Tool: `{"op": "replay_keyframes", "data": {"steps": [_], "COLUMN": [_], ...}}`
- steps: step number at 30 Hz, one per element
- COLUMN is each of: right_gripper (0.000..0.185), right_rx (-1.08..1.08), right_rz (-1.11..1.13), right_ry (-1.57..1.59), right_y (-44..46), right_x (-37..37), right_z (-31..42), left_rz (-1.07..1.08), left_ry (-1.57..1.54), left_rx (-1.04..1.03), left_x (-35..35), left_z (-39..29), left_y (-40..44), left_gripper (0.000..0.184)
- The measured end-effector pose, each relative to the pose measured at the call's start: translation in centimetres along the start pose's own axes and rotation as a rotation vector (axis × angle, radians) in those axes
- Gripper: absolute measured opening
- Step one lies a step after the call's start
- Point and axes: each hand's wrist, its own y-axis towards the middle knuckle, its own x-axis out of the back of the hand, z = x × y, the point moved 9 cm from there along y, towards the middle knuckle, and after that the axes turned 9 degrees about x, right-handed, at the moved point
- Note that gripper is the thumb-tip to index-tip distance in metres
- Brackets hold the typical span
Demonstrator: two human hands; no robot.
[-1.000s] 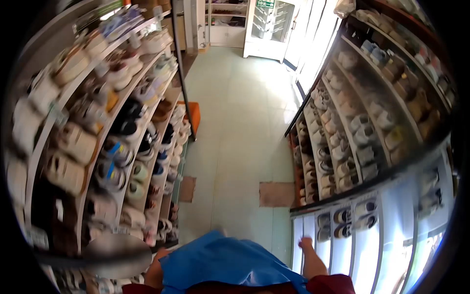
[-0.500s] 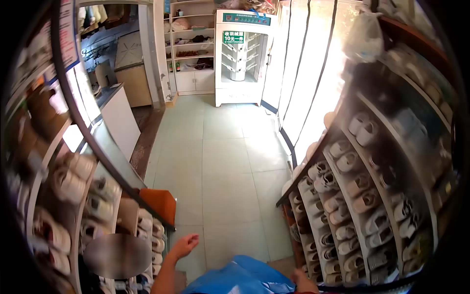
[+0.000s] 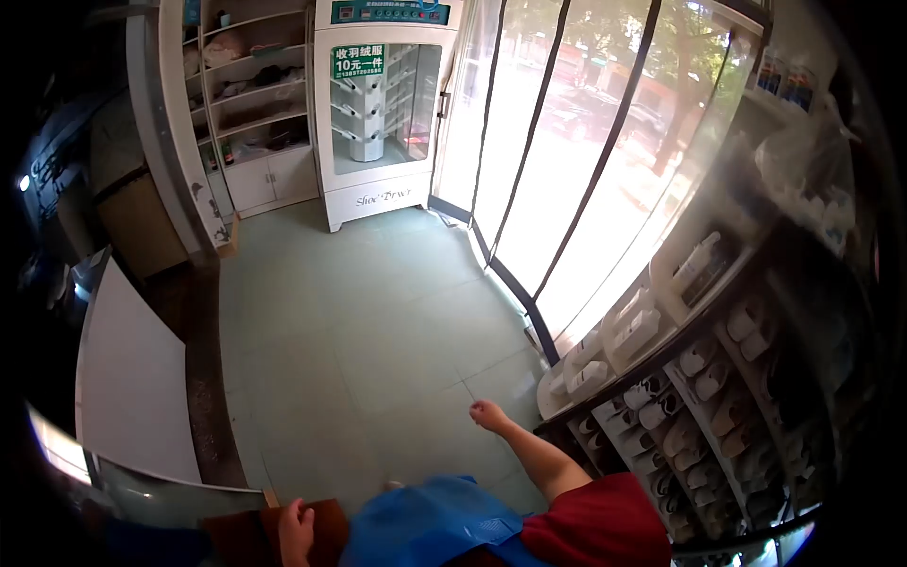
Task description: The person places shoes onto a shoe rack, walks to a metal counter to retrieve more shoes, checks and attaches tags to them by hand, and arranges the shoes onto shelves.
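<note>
My right hand (image 3: 488,415) is stretched out ahead over the tiled floor, its fingers curled in, and what it may hold is too small to make out. At the bottom left hangs my left hand (image 3: 296,529), in front of an orange-brown stool (image 3: 329,531); its fingers are partly bent and no object shows in it. A blue apron (image 3: 430,524) covers my front, between the two hands. The sleeve (image 3: 600,520) on my right arm is dark red.
A white shoe dryer cabinet (image 3: 378,123) stands ahead beside open shelves (image 3: 255,118). Glass doors (image 3: 576,142) run along the right, near a shelf of white bottles (image 3: 638,326) and a shoe rack (image 3: 699,416). A white counter panel (image 3: 132,378) is at left.
The view has moved forward and turned right, past the left shoe racks. The glass doors and white bottles now show more fully. My right hand has swung forward, and my left hand is lower and further back.
</note>
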Motion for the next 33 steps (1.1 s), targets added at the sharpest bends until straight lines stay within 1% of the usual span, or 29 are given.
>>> {"op": "replay_keyframes", "data": {"steps": [1,2,3,5,6,8,9,10,11,12,13,14,15,16,17,18,19,20,22,24,25,27,28,30,31,32,33], "right_gripper": [0.023,0.022,0.022,0.02,0.02,0.018,0.018,0.017,0.017,0.017,0.016,0.016,0.016,0.016,0.016,0.016,0.012,0.009,0.017,0.018,0.018,0.017,0.017,0.024,0.021,0.02,0.018], "right_rx": [0.004,-0.14,-0.263,-0.541,-0.659,-0.797,-0.814,-0.803,-0.753,-0.669,-0.536,-0.31,0.032,0.358,0.567,0.673,0.355,0.123,0.362,0.669,0.695,1.19,1.195,1.045,1.033,1.035,0.985], "right_rz": [-0.052,0.051,0.136,0.309,0.365,0.394,0.395,0.399,0.403,0.427,0.484,0.568,0.668,0.693,0.629,0.535,0.493,0.317,0.476,0.512,0.547,0.548,0.565,0.763,0.758,0.747,0.819], "right_ry": [-0.069,-0.102,-0.164,-0.274,-0.291,-0.28,-0.283,-0.307,-0.336,-0.392,-0.495,-0.683,-0.975,-1.241,-1.364,-1.387,-0.52,0.367,0.336,0.178,0.18,-0.099,-0.094,-0.2,-0.277,-0.339,-0.53], "right_y": [-0.3,-2.3,-4.6,-10.5,-12.2,-10.8,-7.6,-2.8,3.5,11.0,19.5,29.0,38.5,46.9,54.6,61.2,65.1,68.2,72.7,74.4,75.4,75.3,76.0,78.1,82.0,85.7,88.3], "right_x": [-0.7,-1.3,-2.2,-3.1,-3.3,-3.5,-3.7,-3.5,-3.5,-3.9,-5.2,-7.1,-10.5,-14.3,-18.0,-21.4,-23.4,-25.2,-32.4,-38.8,-41.5,-47.3,-49.4,-53.2,-55.3,-55.3,-56.0], "right_z": [-4.5,-7.9,-11.1,-16.1,-16.8,-15.4,-14.2,-12.3,-9.6,-6.8,-2.8,2.5,9.2,17.2,25.6,34.2,42.7,52.5,69.3,82.8,86.3,95.1,97.5,97.5,95.2,90.9,87.9], "left_rz": [-0.046,-0.097,-0.083,-0.122,-0.123,-0.167,-0.186,-0.177,-0.184,-0.251,-0.263,-0.26,-0.249,-0.308,-0.342,-0.375,-0.422,-0.48,-0.562,-0.447,-0.478,-0.591,-0.6,-0.728,-0.74,-0.769,-0.85], "left_ry": [-0.009,-0.013,0.0,0.06,0.069,0.041,0.045,0.04,0.026,-0.034,-0.019,0.007,0.02,-0.041,-0.084,-0.123,-0.178,-0.202,-0.246,-0.316,-0.33,-0.497,-0.499,-0.423,-0.445,-0.456,-0.376], "left_rx": [-0.108,-0.218,-0.228,-0.508,-0.514,-0.584,-0.567,-0.482,-0.371,-0.377,-0.338,-0.263,-0.187,-0.076,-0.067,-0.066,0.017,0.071,0.173,0.292,0.318,0.304,0.321,0.207,0.151,0.091,0.006], "left_x": [3.1,6.7,9.8,15.1,17.2,21.4,23.4,25.2,27.3,28.7,29.7,30.5,31.4,33.7,35.3,36.8,38.5,40.3,43.0,44.4,45.3,50.0,53.1,61.7,66.6,70.5,74.8], "left_z": [-4.5,-8.5,-11.5,-18.3,-19.6,-22.2,-23.4,-23.9,-22.8,-21.3,-18.9,-16.9,-14.8,-12.9,-12.3,-11.9,-10.8,-10.1,-8.0,-5.4,-4.5,-3.0,-2.7,-4.6,-5.7,-7.8,-8.8], "left_y": [1.7,3.3,5.5,9.4,12.0,17.5,20.0,22.6,24.8,28.1,31.3,33.9,36.0,37.1,37.8,38.1,38.5,39.2,41.4,45.7,47.7,52.9,55.5,61.0,63.8,64.4,66.5], "left_gripper": [0.035,0.036,0.036,0.037,0.037,0.038,0.038,0.039,0.04,0.042,0.044,0.044,0.045,0.045,0.045,0.045,0.045,0.045,0.045,0.044,0.044,0.039,0.039,0.034,0.032,0.03,0.029]}}
